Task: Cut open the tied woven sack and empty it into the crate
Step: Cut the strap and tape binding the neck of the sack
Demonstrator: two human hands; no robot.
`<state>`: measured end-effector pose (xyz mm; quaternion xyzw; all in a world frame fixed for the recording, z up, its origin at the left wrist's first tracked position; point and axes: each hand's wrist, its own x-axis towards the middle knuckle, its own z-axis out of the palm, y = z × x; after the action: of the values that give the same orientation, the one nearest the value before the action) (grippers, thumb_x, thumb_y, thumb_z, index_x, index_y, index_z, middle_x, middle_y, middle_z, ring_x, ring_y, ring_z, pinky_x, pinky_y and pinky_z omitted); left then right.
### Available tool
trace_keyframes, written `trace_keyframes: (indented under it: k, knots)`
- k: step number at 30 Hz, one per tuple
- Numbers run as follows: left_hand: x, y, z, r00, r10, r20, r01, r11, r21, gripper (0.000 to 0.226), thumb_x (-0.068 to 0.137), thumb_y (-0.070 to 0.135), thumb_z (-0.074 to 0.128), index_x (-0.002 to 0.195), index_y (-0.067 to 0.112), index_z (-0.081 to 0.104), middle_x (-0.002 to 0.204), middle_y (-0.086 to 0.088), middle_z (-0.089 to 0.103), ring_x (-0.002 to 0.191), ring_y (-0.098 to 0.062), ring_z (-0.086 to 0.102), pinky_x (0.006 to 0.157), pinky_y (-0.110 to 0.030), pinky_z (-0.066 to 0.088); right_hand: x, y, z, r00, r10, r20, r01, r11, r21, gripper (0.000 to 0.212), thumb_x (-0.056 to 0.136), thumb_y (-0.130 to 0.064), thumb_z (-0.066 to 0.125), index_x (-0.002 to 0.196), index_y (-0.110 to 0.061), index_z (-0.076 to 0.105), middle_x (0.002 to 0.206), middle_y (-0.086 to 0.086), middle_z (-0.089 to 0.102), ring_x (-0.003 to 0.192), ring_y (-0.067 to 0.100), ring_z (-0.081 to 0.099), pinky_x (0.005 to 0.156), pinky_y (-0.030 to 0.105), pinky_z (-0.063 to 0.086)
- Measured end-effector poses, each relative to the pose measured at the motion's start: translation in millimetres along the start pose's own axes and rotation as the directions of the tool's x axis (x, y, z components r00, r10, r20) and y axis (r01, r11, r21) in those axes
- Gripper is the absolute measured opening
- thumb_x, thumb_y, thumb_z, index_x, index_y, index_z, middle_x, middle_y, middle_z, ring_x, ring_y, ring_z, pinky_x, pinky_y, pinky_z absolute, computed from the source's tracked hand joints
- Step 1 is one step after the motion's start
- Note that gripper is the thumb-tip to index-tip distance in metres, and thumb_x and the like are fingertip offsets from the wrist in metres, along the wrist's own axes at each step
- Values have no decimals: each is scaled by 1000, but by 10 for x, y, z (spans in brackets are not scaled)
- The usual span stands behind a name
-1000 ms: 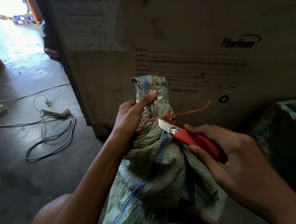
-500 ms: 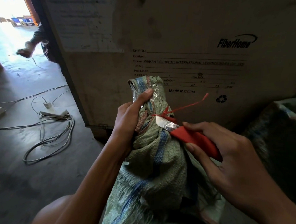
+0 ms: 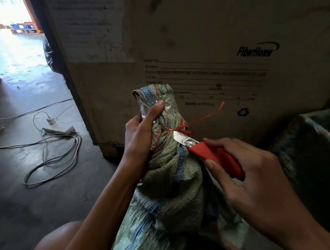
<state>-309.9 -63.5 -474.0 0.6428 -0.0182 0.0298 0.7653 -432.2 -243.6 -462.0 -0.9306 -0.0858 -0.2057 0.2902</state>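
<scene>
A green woven sack [image 3: 174,192] with blue stripes stands upright in front of me, its neck bunched and bound by a red plastic tie [image 3: 183,127] with loose ends sticking out to the right. My left hand [image 3: 142,133] grips the bunched neck just above the tie, thumb pressed on the top. My right hand [image 3: 248,170] holds a red-handled utility knife [image 3: 214,156]. Its blade tip rests against the sack right under the red tie. No crate shows in view.
A large cardboard box [image 3: 204,48] printed "FiberHome" stands directly behind the sack. Another sack [image 3: 315,157] sits dark at the right. White cables and a power strip [image 3: 56,130] lie on the concrete floor at left, with a bright doorway [image 3: 9,16] beyond.
The blade has stayed at the red tie with only slight shifts. A person's foot seen at the doorway half a second ago is gone.
</scene>
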Motion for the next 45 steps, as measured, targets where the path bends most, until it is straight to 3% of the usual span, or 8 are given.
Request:
trace_keyframes:
  k: [6,10,17,23,29,32,40,45]
  knots:
    - [-29,-7,32,1000,8,1,-8,1000,-26,40,87,49,70,107,15,78,101,-6,80,102,-24,75,101,-48,55,-28,-23,27,1000,-10,-12,10,998,-55,37,91,-48,52,126,-37,56,114,-18,62,98,13,62,82,38,52]
    - [-16,-6,27,999,-16,33,17,999,-34,55,77,59,73,111,16,78,108,-7,80,108,-27,73,105,-53,52,-28,-47,18,999,-27,-34,24,996,-89,36,90,-45,55,125,-36,57,112,-18,63,95,10,62,80,37,50]
    - [6,16,-5,987,-118,108,121,992,-22,53,80,57,73,111,15,78,104,-9,81,101,-28,76,102,-51,55,-15,-95,-11,994,-54,-96,45,994,-96,35,81,-40,65,116,-35,65,101,-19,66,89,4,62,77,39,48]
    - [0,-11,15,966,-192,173,213,971,-110,61,69,59,78,109,13,79,112,-18,77,110,-39,71,108,-57,49,-12,-65,0,993,-59,-107,49,994,-96,37,83,-41,62,119,-32,66,103,-15,66,90,8,65,76,39,51]
    - [-6,-150,116,987,-133,87,149,966,-210,86,62,79,76,127,24,71,132,-9,70,129,-33,61,114,-56,41,-22,-47,86,988,-31,-151,19,997,-79,42,88,-44,61,127,-30,62,110,-14,64,95,8,66,76,34,58]
    - [-45,-175,154,991,-129,37,134,971,-198,89,60,83,73,128,25,70,130,-6,72,128,-31,62,112,-54,43,-36,-49,101,982,-42,-183,20,993,-120,40,91,-42,62,129,-29,62,108,-10,65,93,11,65,74,34,58]
    - [-235,-109,258,976,-24,-216,6,996,-84,43,83,59,71,113,29,75,103,11,79,106,-9,72,101,-43,55,-63,-76,120,959,-73,-275,18,981,-196,40,80,-31,76,119,-26,69,102,-9,70,90,18,68,71,37,59]
    - [-292,-120,297,974,-86,-210,49,984,-173,39,82,54,76,108,25,76,102,-1,81,102,-23,76,95,-50,58,-64,-15,154,938,-96,-334,21,975,-219,29,73,-25,80,100,-18,71,94,-3,70,84,19,65,69,35,58]
